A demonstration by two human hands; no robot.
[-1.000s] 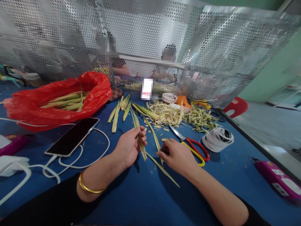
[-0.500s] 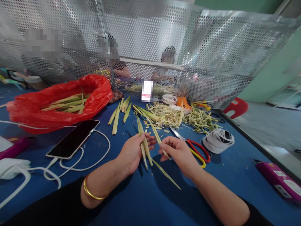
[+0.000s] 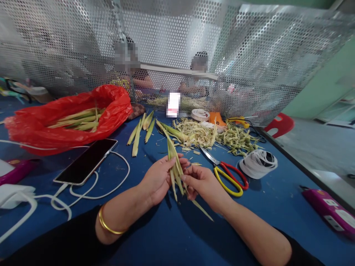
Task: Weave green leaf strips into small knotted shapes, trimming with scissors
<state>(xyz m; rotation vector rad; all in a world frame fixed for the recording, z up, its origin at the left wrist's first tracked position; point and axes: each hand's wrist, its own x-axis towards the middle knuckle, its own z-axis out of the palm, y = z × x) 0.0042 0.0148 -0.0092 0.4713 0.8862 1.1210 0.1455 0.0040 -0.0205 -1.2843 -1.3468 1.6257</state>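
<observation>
My left hand (image 3: 158, 179) grips a small bundle of long pale green leaf strips (image 3: 172, 155) above the blue table (image 3: 155, 236). My right hand (image 3: 201, 183) meets it from the right, fingers pinched on the same strips near their lower part. The strips fan upward past my fingers and one long strip trails down to the right. A gold bangle (image 3: 107, 225) circles my left wrist. Red and yellow scissors (image 3: 229, 175) lie just right of my right hand.
A red plastic bag (image 3: 69, 118) holds more green stalks at the left. A phone (image 3: 85, 160) with a white cable lies beside it. Loose strips (image 3: 140, 131), a heap of trimmings (image 3: 216, 135), a white band coil (image 3: 257, 162) and a pink box (image 3: 330, 214) lie around. People sit behind a perforated screen (image 3: 249, 55).
My right hand lifted a strip from the table and brought it left into the bundle in my left hand. Both hands now meet on the strips.
</observation>
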